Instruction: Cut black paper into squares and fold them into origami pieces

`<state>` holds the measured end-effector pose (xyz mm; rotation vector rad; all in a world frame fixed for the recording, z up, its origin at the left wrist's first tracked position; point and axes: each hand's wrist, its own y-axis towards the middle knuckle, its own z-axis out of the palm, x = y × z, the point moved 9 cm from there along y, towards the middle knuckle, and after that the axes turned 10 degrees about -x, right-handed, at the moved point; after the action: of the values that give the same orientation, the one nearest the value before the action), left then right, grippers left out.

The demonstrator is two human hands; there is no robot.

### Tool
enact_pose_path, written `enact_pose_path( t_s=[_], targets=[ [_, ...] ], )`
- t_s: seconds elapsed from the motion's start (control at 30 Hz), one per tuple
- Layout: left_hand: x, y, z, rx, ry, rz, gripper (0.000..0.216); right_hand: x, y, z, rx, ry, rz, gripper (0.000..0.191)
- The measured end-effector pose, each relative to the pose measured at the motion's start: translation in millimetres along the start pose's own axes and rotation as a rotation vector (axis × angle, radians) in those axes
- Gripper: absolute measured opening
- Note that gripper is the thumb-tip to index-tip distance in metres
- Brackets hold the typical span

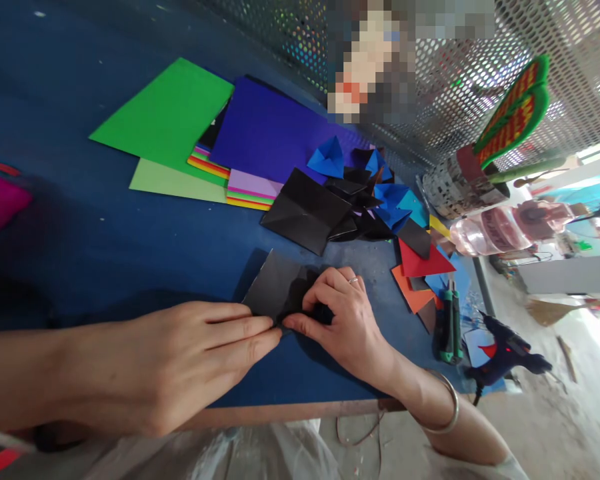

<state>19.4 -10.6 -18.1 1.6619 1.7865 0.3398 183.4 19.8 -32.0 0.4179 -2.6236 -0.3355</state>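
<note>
A folded sheet of black paper point(270, 283) lies on the blue table near its front edge. My right hand point(340, 313) pinches the near right side of this paper, with thumb and curled fingers closed on it. Across its near edge my left hand point(195, 360) lies with straight fingers, the tips pressing down beside the right thumb. The left thumb is hidden. Just beyond, a creased black paper piece point(307, 210) rests against a pile of folded black papers point(360, 187) and blue folded papers point(393, 203).
Green sheets point(165, 113) and a purple-blue sheet point(270, 127) cover a coloured stack behind. To the right are red paper point(425, 257), a green-handled cutter point(450, 323), a glue gun point(510, 350), a pink bottle point(510, 227) and a holder point(460, 180). A perforated metal panel point(445, 87) borders the back.
</note>
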Motion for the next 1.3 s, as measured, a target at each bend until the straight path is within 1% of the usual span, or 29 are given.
enact_pose_path(
  t_s=[0.03,0.07,0.1,0.17,0.27,0.33,0.43,0.57,0.67,0.77,0.83,0.9,0.97,1.13,1.2,1.3],
  targets=[
    [-1,-3,3,-0.009,0.007,0.013,0.046,0,0,0,0.001,-0.002,-0.001,0.032],
    [0,-5,-1,-0.112,0.023,-0.011,0.047,0,0,0,0.002,-0.006,-0.002,0.032],
    [-1,-8,1,-0.145,0.029,-0.012,0.048,0,-1,0,0.002,-0.009,-0.003,0.033],
    [0,-13,6,-0.165,0.025,-0.036,0.049,0,-1,1,0.004,-0.015,-0.002,0.033],
    [2,-11,9,-0.087,-0.031,-0.069,0.049,-1,-1,1,0.002,-0.018,-0.002,0.034],
    [5,-7,11,0.049,-0.062,-0.083,0.047,-1,-1,1,-0.001,-0.015,-0.004,0.034],
    [7,0,5,0.113,-0.075,-0.060,0.042,0,-1,0,-0.004,-0.009,-0.005,0.035],
    [5,1,6,0.101,-0.059,-0.048,0.045,-1,-1,1,0.007,-0.020,0.006,0.034],
    [3,-2,10,0.073,-0.036,-0.061,0.057,-1,-1,2,0.008,-0.028,0.008,0.034],
    [-2,-5,15,0.093,-0.024,-0.024,0.066,-1,0,1,-0.003,-0.026,0.010,0.035],
    [-1,-5,17,0.107,-0.028,-0.040,0.068,-2,0,0,-0.012,-0.026,0.010,0.035],
    [5,-3,17,0.107,-0.058,-0.099,0.067,-2,-1,0,-0.021,-0.028,0.008,0.036],
    [9,1,15,0.081,-0.097,-0.131,0.062,-2,-2,0,-0.026,-0.025,0.005,0.037],
    [14,10,10,0.021,-0.114,-0.156,0.047,-3,-2,0,-0.018,-0.016,0.011,0.038],
    [15,8,8,-0.004,-0.090,-0.179,0.044,-2,-2,0,-0.014,-0.015,0.012,0.037],
    [11,4,8,-0.009,-0.065,-0.162,0.040,-2,-1,1,-0.009,-0.009,0.010,0.036]
  ],
)
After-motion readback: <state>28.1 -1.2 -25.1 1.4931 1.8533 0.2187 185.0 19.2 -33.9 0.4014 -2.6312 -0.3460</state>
